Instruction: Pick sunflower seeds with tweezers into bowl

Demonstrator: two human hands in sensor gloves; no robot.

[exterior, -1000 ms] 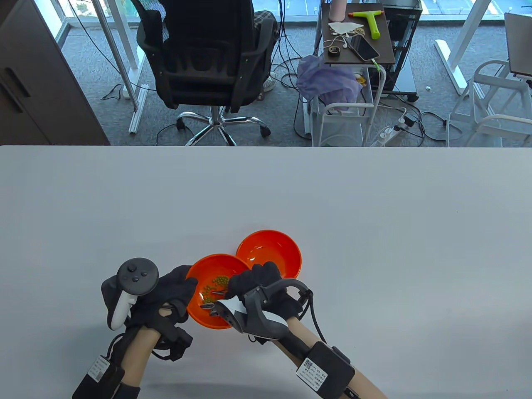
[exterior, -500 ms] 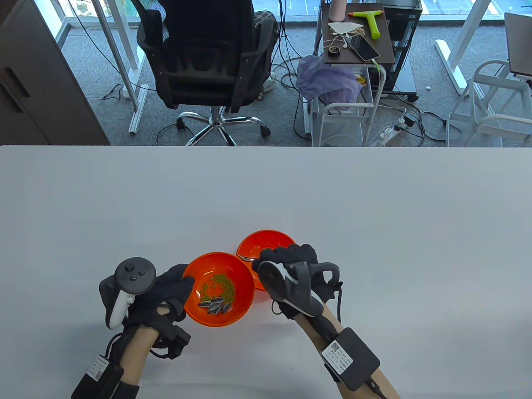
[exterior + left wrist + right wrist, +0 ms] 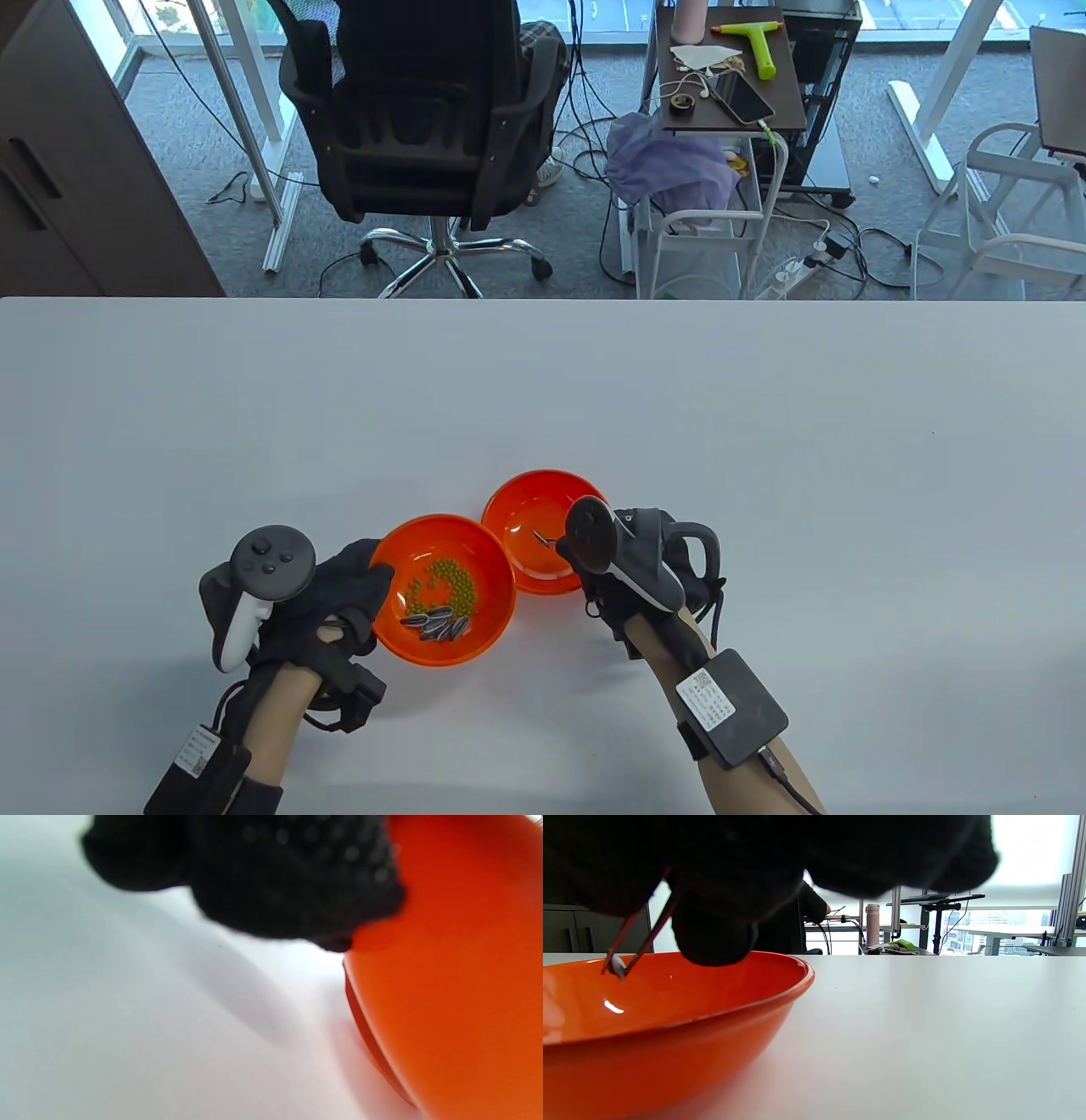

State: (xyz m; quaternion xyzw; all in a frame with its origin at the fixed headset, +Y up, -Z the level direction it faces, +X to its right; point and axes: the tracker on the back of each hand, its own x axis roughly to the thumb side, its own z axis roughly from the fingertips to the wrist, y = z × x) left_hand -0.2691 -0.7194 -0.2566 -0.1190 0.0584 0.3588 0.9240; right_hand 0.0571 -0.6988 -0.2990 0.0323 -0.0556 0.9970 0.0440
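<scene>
Two orange bowls touch on the white table. The near-left bowl (image 3: pixel 399 552) holds green beans (image 3: pixel 448 584) and several striped sunflower seeds (image 3: pixel 436 626). My left hand (image 3: pixel 339 594) grips its left rim, and its fingers (image 3: pixel 271 874) show against the bowl's outer wall (image 3: pixel 458 993). My right hand (image 3: pixel 632 552) holds metal tweezers (image 3: pixel 543 538) with their tips inside the far-right bowl (image 3: pixel 517 501). In the right wrist view the tweezers (image 3: pixel 638 938) pinch one sunflower seed (image 3: pixel 618 965) just above that bowl's inside (image 3: pixel 683 1005).
The white table's (image 3: pixel 764 475) far edge runs across the middle of the table view. Beyond it stand an office chair (image 3: pixel 424 127), a small cart (image 3: pixel 730 76) and cables on the floor.
My right hand has moved from the near-left bowl rightwards to the far-right bowl, carrying the tweezers with a seed. The left hand has kept its grip on the near-left bowl.
</scene>
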